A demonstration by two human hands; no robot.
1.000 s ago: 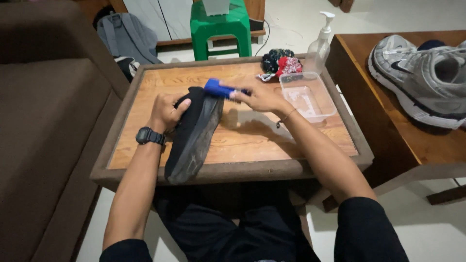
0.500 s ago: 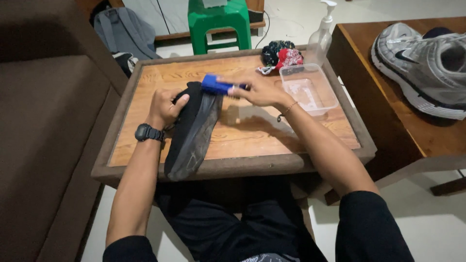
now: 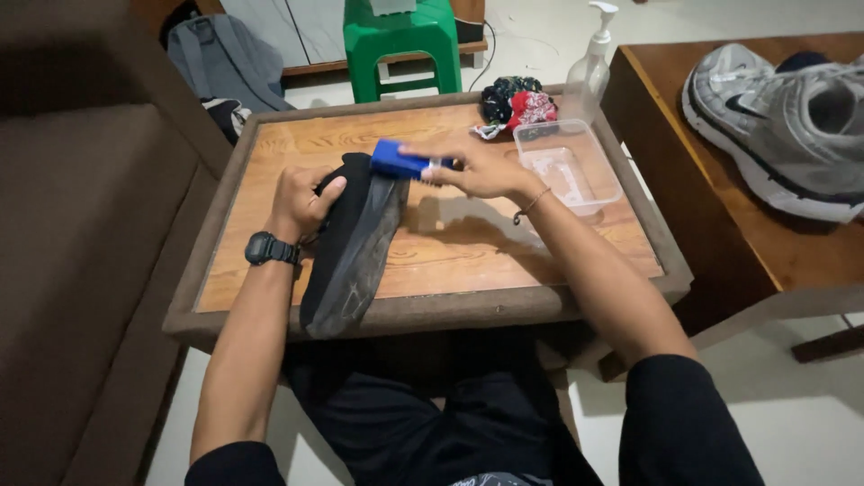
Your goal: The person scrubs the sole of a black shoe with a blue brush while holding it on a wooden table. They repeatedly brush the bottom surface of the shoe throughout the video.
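Holding black shoe sole-up — toe toward wearer — both grips clamped: left hand, right hand on blue brush.

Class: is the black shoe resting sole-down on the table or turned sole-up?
Sole-up: the black shoe shows its grey sole, held tilted by the left hand.

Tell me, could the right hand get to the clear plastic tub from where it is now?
Probably yes. The right hand holds a blue brush over the black shoe, and the clear tub sits just beside it with nothing between.

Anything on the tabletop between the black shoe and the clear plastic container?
Head view: only bare wood tabletop, crossed above by the right hand, between black shoe and clear container.
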